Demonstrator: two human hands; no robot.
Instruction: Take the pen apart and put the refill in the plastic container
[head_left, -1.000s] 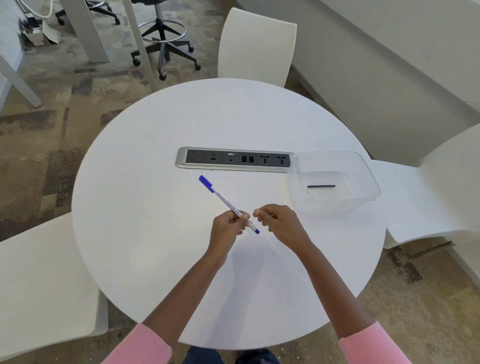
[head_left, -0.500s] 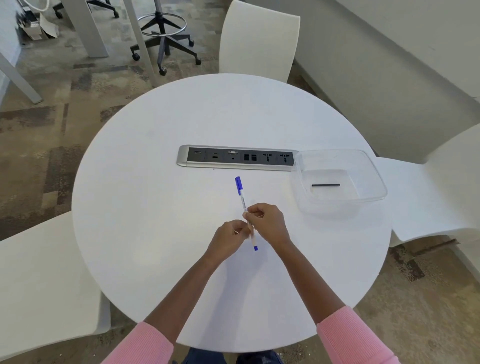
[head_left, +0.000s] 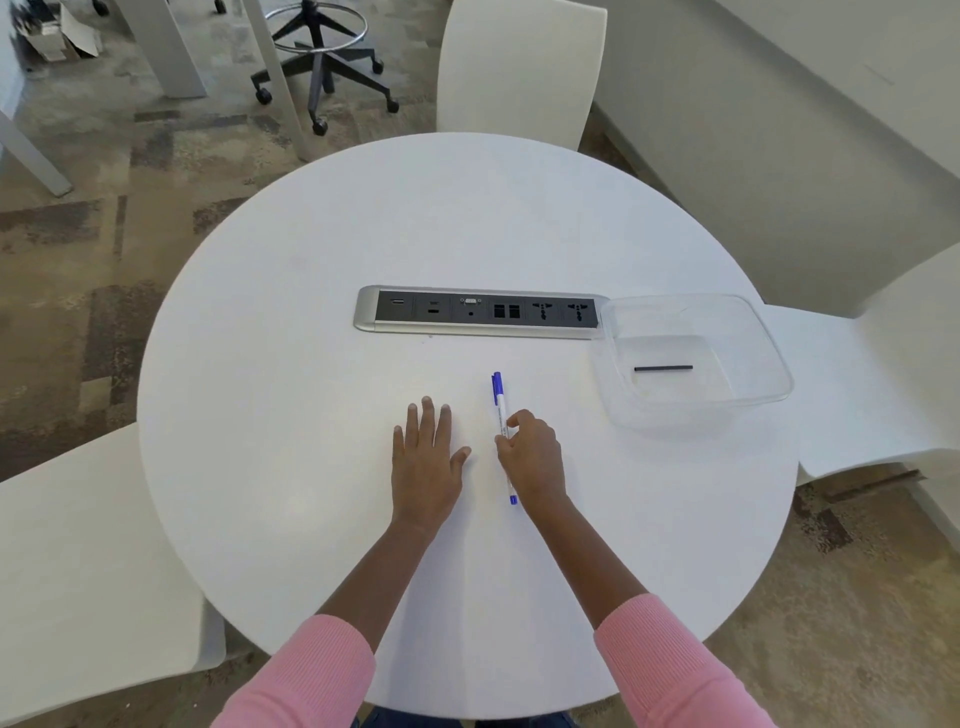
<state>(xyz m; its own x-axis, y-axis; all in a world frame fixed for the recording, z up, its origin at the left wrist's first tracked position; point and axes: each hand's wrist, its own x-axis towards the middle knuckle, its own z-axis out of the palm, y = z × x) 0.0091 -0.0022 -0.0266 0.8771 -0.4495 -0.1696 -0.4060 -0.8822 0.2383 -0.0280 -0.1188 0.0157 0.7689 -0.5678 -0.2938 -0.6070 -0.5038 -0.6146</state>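
Observation:
A white pen (head_left: 500, 410) with a blue cap and a blue end lies lengthwise on the round white table (head_left: 291, 364), cap pointing away from me. My right hand (head_left: 532, 457) pinches its barrel between thumb and fingers. My left hand (head_left: 428, 457) rests flat on the table, palm down and fingers apart, a little left of the pen and holding nothing. A clear plastic container (head_left: 769, 364) stands at the right of the table with a thin black refill (head_left: 663, 368) lying inside it.
A silver and black socket strip (head_left: 478, 312) is set into the table's middle, touching the container's left rim. White chairs stand at the far side (head_left: 519, 67), at the left (head_left: 78, 571) and at the right (head_left: 883, 395). A black swivel-chair base (head_left: 322, 67) stands on the carpet.
Both hands held the pen above the table before. My left hand has let go and moved left, flat onto the table. The pen has turned lengthwise and come down under my right hand.

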